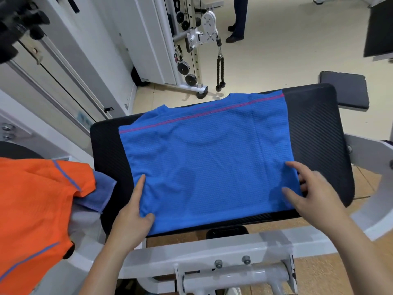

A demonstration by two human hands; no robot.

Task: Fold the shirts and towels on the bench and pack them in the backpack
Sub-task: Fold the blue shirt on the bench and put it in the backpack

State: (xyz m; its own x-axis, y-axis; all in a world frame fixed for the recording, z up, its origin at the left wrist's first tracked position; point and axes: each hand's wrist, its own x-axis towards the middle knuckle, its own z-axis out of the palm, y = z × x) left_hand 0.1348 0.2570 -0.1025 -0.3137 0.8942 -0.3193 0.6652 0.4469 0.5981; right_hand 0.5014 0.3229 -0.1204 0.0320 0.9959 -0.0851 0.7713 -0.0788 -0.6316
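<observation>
The blue shirt [212, 162] lies flat on the black bench pad [314, 128], already folded to a rectangle. A magenta stripe [191, 117] runs along its far side. Its sleeves are hidden inside the fold, and the collar shows only as a small curve at the far edge.

The left hand [131, 222] holds the near left corner. The thumb [148, 217] lies on top of the cloth and the forefinger [140, 186] stretches straight along the left edge. The other fingers are hidden, it seems under the cloth.

The right hand [312, 192] is spread wide at the near right edge. Its thumb and forefinger rest on the cloth. The remaining fingers reach past the edge and are blurred, so their contact with the shirt is not clear. Both forearms come up from the bottom of the view and are cut off there.

To the left an orange shirt [36, 199] lies crumpled, cut off by the picture's left edge. It covers most of a blue towel [102, 192], whose corner touches the pad's left side.

Below the pad runs the white steel frame [212, 254] of the bench. Farther back stands a cable machine [191, 39] with a black rope handle [220, 69] hanging from it. Beside it are a person's legs [239, 18], cut off at the top. A second dark pad [344, 88] sits behind the bench at the right.
</observation>
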